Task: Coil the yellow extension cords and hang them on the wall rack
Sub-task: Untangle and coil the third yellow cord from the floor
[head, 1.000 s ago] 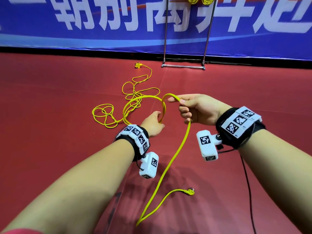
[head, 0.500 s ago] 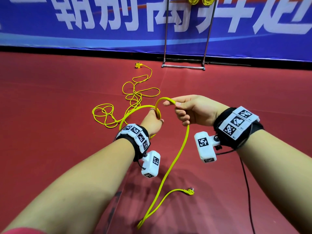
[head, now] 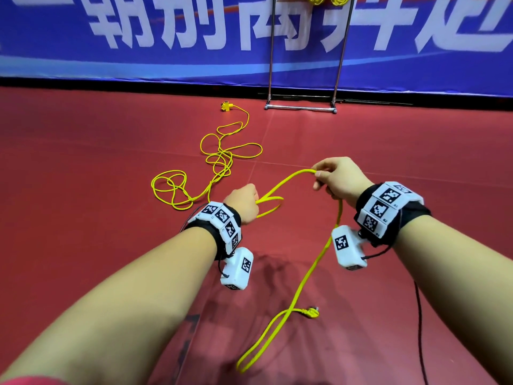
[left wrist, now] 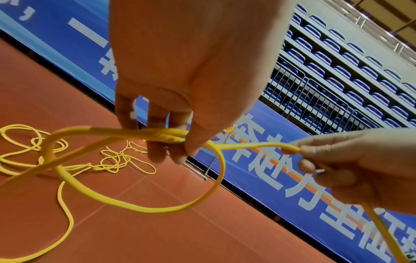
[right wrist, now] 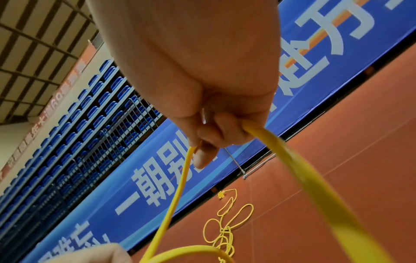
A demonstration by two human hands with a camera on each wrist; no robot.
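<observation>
between the two earlier views and this one the right hand [head: 337, 177] had drawn away from the left hand [head: 244, 202], so the arch of yellow extension cord [head: 286, 183] between them flattened into a taut span, which suggested a fresh length being measured out for the next turn. the left hand pinched one small loop [left wrist: 139, 170] below thumb and fingers, the right hand pinched the span higher up; most of the cord lay loose on the red floor [head: 83, 162], well short of the wall rack [head: 301, 107], its plug [head: 312, 312] near the person
</observation>
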